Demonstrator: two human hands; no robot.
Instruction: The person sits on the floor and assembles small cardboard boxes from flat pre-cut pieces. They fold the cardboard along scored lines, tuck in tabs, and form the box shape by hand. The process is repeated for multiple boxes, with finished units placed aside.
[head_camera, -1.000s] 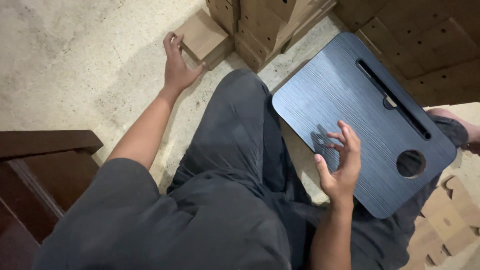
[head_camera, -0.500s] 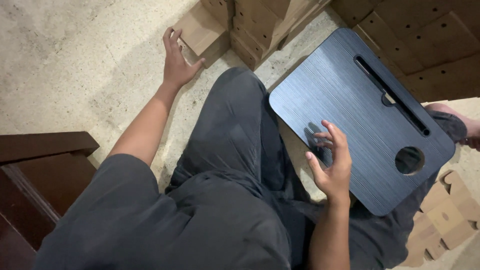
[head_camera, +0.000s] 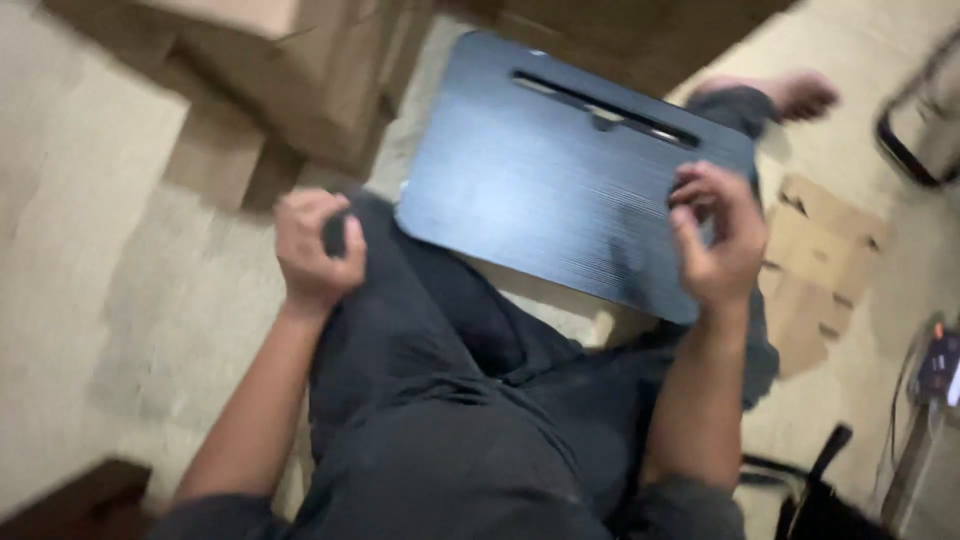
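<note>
The right hand (head_camera: 715, 240) curls its fingers over the right-hand edge of the dark blue-black rectangular lap tray with a brushed surface (head_camera: 560, 190), apparently gripping that edge, though motion blur hides exactly how tight the hold is. The tray rests across the person's right leg in dark grey trousers (head_camera: 480, 400), tilted, with a long narrow slot (head_camera: 605, 108) running near its far edge. The left hand (head_camera: 315, 250) is closed into a loose fist on the left knee, seemingly pinching trouser fabric; it does not touch the tray, whose near-left corner lies just beside it.

Stacked brown cardboard boxes (head_camera: 300, 70) stand beyond the knee, and flattened cardboard pieces (head_camera: 815, 260) lie on the pale concrete floor (head_camera: 90, 260) by the bare foot (head_camera: 790, 92).

With only one hand holding one edge, the tilted tray could pivot and slide off the leg onto the floor, or its far corner could knock the boxes.
</note>
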